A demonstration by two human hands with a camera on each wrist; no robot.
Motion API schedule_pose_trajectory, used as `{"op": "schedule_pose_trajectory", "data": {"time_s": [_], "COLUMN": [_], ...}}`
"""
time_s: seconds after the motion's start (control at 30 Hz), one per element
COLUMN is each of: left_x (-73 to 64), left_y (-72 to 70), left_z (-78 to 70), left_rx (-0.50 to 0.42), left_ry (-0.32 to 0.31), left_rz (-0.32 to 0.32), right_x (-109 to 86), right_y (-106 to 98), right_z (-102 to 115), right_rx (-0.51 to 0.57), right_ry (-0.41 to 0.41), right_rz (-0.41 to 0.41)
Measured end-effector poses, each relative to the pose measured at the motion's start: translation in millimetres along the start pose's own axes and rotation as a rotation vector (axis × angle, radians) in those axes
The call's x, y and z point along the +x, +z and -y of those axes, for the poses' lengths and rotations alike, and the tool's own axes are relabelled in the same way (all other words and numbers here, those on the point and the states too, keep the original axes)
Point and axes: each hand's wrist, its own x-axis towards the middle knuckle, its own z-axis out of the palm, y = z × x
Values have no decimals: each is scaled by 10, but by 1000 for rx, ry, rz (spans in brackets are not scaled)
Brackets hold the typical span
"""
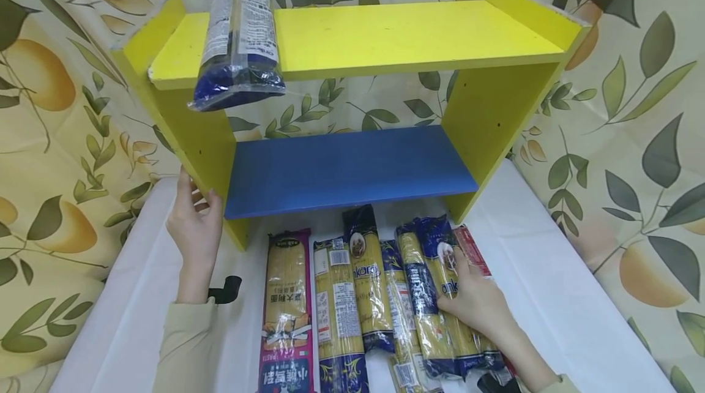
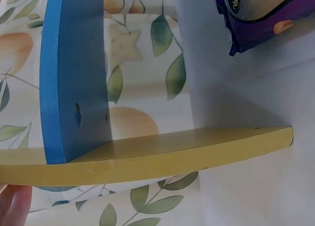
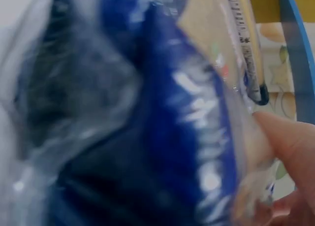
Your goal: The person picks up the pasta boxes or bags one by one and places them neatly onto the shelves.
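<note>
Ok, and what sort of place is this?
Probably a staged indoor set-up, perhaps a mock store display: a small yellow and blue shelf stands on a white tabletop, pasta packets lie before it, and a leaf-patterned backdrop surrounds it.

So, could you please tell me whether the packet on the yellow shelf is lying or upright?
Lying: the packet stretches front to back on the yellow shelf, its near end past the front edge.

Sealed navy-and-clear pasta pack (image 1: 447, 283), yellow strands visible, lies lengthwise near row's right end; yellow shelf unit (image 1: 396, 35) upright, blue lower board (image 1: 347, 169).
</note>
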Motion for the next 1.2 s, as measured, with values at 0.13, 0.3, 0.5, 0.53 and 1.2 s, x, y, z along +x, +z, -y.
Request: {"op": "schedule_pose_trajectory", "data": {"time_s": [0.13, 0.3, 0.5, 0.53, 1.2], "left_x": [2, 7, 3, 2, 0], "left_y": [-6, -12, -11, -10, 4], "left_z": [-1, 1, 23, 28, 12], "left_rx": [0, -5, -2, -2, -9], "left_ry": [-3, -6, -10, -10, -10], "left_rz": [5, 0, 4, 6, 5], "right_x": [-15, -17, -45, -52, -349], "right_y": [21, 17, 18, 18, -406], "right_z": [-31, -45, -50, -51, 231], "right_rx": [30, 65, 96, 96, 142], "right_ry": [-16, 4, 12, 12, -11], "right_rz": [-29, -29, -53, -61, -158]}}
